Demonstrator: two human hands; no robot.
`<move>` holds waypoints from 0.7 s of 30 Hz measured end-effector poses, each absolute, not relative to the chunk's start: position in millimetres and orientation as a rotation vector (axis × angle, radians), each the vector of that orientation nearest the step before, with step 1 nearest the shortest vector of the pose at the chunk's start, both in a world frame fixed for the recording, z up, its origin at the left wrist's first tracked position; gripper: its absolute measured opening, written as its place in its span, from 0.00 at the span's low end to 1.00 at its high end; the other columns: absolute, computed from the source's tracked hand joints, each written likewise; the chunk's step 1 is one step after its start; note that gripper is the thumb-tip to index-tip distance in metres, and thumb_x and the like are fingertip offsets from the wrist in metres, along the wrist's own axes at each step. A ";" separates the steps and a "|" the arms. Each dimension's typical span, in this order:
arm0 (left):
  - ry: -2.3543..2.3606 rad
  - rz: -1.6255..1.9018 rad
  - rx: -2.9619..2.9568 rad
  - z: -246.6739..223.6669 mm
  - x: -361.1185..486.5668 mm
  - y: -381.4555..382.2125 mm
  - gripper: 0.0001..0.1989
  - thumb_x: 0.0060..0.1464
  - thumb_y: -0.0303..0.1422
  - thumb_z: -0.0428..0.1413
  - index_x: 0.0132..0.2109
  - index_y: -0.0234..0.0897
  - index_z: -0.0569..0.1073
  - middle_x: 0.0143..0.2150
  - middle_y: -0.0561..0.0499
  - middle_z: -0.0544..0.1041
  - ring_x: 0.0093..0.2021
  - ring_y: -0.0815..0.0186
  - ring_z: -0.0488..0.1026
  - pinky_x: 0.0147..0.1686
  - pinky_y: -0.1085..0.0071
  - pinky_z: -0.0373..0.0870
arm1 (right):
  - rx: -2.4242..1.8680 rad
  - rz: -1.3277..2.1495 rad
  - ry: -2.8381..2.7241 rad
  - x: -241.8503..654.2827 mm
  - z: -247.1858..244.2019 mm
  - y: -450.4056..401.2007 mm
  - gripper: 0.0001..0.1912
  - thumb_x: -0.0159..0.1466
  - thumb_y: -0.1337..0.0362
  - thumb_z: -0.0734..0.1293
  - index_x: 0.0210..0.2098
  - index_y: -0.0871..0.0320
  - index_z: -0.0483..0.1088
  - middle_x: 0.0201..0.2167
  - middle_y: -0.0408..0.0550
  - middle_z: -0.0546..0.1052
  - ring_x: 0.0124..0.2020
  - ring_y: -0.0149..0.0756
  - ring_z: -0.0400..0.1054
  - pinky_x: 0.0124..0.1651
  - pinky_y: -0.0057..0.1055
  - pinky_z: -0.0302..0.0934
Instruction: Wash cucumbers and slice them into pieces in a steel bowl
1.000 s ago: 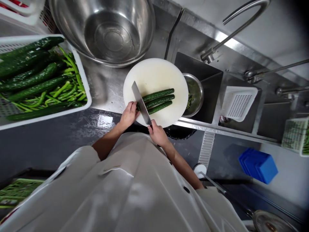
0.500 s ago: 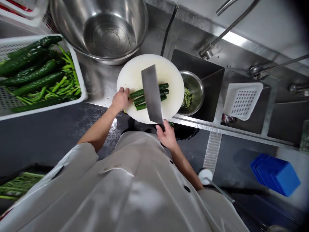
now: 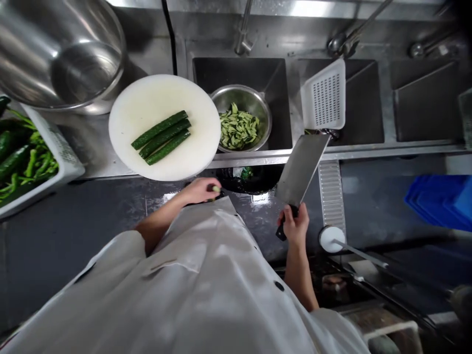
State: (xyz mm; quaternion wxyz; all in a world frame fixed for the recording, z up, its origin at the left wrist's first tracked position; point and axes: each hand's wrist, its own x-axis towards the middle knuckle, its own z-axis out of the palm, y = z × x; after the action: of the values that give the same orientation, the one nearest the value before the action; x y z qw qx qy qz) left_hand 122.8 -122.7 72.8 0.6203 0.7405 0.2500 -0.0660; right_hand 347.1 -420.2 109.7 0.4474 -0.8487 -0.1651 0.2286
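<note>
My right hand (image 3: 295, 222) is wrapped round the black handle of a cleaver (image 3: 303, 167), whose broad blade points up and away, off the board. My left hand (image 3: 201, 191) is closed on a small pale-green cucumber end (image 3: 216, 189), just in front of the counter edge and above a dark bin (image 3: 263, 181) on the floor. Several long cucumber pieces (image 3: 165, 137) lie side by side on the round white cutting board (image 3: 136, 98), with neither hand touching them. Right of the board, a steel bowl (image 3: 266, 118) in the sink holds cut cucumber slices (image 3: 238, 127).
A large steel basin (image 3: 110, 59) stands behind the board to the left. Beside it is a white crate (image 3: 70, 160) of cucumbers and green peppers. A white perforated basket (image 3: 326, 96) leans in the second sink. Blue containers (image 3: 435, 201) are on the right.
My left hand has left the board and moved nearer my body, now with a cucumber end. My right hand has carried the cleaver off the cucumbers to the right. The view has shifted right.
</note>
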 end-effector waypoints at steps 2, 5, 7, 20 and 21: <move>0.597 -0.039 1.957 62.8 180.9 -152.6 0.17 0.59 0.43 0.60 0.52 0.43 0.77 0.45 0.46 0.81 0.37 0.56 0.81 0.38 0.56 0.83 | -2.015 0.566 -0.279 352.8 104.9 -434.3 0.24 0.66 0.39 0.67 0.37 0.50 0.56 0.19 0.32 0.67 0.14 0.29 0.61 0.17 0.29 0.58; 0.505 0.047 2.312 57.7 225.0 -176.6 0.17 0.63 0.36 0.58 0.57 0.37 0.76 0.55 0.38 0.77 0.54 0.50 0.78 0.59 0.52 0.78 | -1.982 0.551 -0.196 359.0 101.5 -448.5 0.25 0.64 0.39 0.69 0.38 0.50 0.57 0.19 0.32 0.67 0.13 0.30 0.61 0.16 0.30 0.58; 0.439 0.021 2.408 61.5 221.0 -173.1 0.16 0.65 0.36 0.56 0.57 0.36 0.76 0.57 0.37 0.76 0.58 0.48 0.75 0.63 0.50 0.74 | -1.982 0.556 -0.190 360.8 99.0 -454.9 0.24 0.64 0.39 0.69 0.38 0.50 0.57 0.19 0.32 0.67 0.13 0.31 0.62 0.17 0.31 0.58; 1.301 -0.149 2.692 67.8 64.1 57.9 0.57 0.54 0.64 0.56 0.77 0.29 0.53 0.72 0.23 0.59 0.68 0.27 0.58 0.65 0.36 0.51 | -2.163 1.003 -1.011 362.2 103.0 -349.6 0.15 0.70 0.47 0.61 0.39 0.51 0.63 0.17 0.36 0.70 0.19 0.37 0.69 0.29 0.31 0.63; 1.227 -0.164 2.713 65.6 60.5 69.5 0.57 0.53 0.63 0.56 0.77 0.30 0.53 0.71 0.24 0.60 0.68 0.29 0.59 0.65 0.37 0.51 | -2.184 1.011 -1.125 360.5 106.0 -327.5 0.13 0.70 0.49 0.60 0.41 0.51 0.64 0.19 0.38 0.72 0.22 0.39 0.71 0.32 0.31 0.64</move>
State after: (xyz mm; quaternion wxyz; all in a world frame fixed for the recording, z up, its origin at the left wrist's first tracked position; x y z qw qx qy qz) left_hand 60.5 69.5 65.6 0.0798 0.9069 0.4101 -0.0549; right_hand 360.5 -327.5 106.0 0.2401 -0.7980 -0.4112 0.3694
